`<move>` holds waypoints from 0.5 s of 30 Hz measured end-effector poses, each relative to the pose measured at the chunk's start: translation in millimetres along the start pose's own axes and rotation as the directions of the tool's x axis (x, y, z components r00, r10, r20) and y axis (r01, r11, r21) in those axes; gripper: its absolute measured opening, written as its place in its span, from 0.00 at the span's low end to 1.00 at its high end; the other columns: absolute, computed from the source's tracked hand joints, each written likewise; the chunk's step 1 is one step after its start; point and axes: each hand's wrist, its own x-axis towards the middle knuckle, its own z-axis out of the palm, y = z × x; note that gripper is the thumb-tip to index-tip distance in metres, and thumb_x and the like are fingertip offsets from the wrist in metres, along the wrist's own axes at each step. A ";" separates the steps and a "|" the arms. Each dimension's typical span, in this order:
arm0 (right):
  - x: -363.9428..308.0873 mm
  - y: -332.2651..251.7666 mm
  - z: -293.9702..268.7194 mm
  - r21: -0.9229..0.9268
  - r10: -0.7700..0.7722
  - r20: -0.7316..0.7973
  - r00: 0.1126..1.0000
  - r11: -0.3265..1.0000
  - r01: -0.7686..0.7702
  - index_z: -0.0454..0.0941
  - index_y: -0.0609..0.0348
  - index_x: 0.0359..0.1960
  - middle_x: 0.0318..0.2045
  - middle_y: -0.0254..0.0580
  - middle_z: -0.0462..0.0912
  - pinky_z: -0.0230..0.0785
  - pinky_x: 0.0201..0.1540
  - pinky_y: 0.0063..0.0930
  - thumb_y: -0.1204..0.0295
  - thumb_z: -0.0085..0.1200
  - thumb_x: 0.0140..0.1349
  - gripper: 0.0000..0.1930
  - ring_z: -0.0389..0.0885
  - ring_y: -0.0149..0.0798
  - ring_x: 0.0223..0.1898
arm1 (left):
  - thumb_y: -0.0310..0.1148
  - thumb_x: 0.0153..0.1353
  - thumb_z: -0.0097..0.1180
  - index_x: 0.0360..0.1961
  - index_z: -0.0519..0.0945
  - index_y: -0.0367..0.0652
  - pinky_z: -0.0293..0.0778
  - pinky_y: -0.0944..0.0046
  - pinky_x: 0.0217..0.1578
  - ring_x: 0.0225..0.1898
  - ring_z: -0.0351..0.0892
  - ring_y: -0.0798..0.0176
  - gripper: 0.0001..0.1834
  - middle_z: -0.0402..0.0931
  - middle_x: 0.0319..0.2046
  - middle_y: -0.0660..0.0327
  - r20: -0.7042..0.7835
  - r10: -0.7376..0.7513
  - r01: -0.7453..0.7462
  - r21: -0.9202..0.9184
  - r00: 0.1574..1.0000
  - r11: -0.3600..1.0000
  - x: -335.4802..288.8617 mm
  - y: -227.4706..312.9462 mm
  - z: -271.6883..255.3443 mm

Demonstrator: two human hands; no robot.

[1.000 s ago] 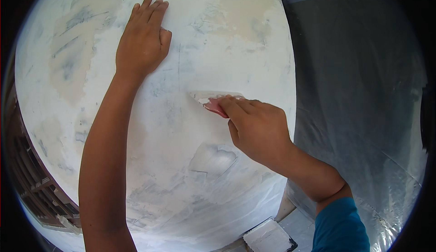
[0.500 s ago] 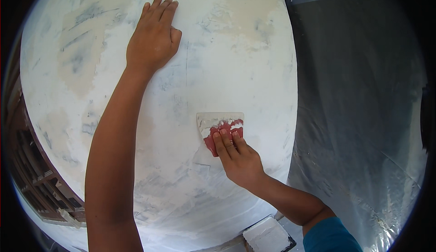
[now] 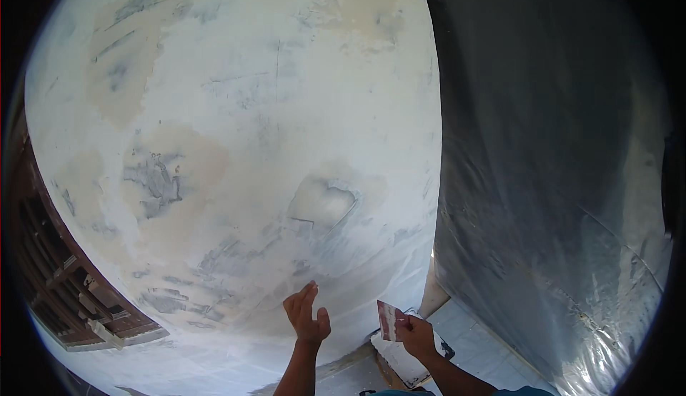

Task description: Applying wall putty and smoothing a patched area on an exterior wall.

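My right hand [image 3: 418, 337] grips a putty spreader [image 3: 388, 320], a red blade smeared with white, pinched at its edge between thumb and fingers. Just below the spreader lies a dark-rimmed tray [image 3: 449, 355] coated with white putty. To its left, my left hand [image 3: 306, 317] holds nothing; its fingers stretch upward and the thumb stands apart. Before me spreads a white wall [image 3: 236, 132] with beige and grey patches. A smooth putty patch [image 3: 323, 202] with a sharp grey outline sits above my hands. Whether the left fingertips touch the wall, I cannot tell.
Dark plastic sheeting [image 3: 536, 146] covers the right side, creased and shiny toward the bottom. At the lower left is a brown wooden frame with bars [image 3: 61, 271]. Pale floor covering [image 3: 475, 346] shows beside the tray.
Both hands have come down from the wall's surface toward the bottom. The right hand carries the spreader off the patch to above the tray. The view has shifted slightly.
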 end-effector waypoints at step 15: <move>-188.4 297.3 -132.0 -0.360 0.515 -0.657 0.551 0.428 -0.829 0.86 0.63 0.37 0.39 0.61 0.86 0.77 0.50 0.52 0.58 0.46 0.66 0.21 0.85 0.61 0.44 | 0.62 0.71 0.35 0.64 0.71 0.35 0.67 0.47 0.62 0.61 0.73 0.39 0.39 0.75 0.58 0.40 0.362 -0.869 0.603 0.792 -0.339 0.094 -444.0 -14.2 -173.3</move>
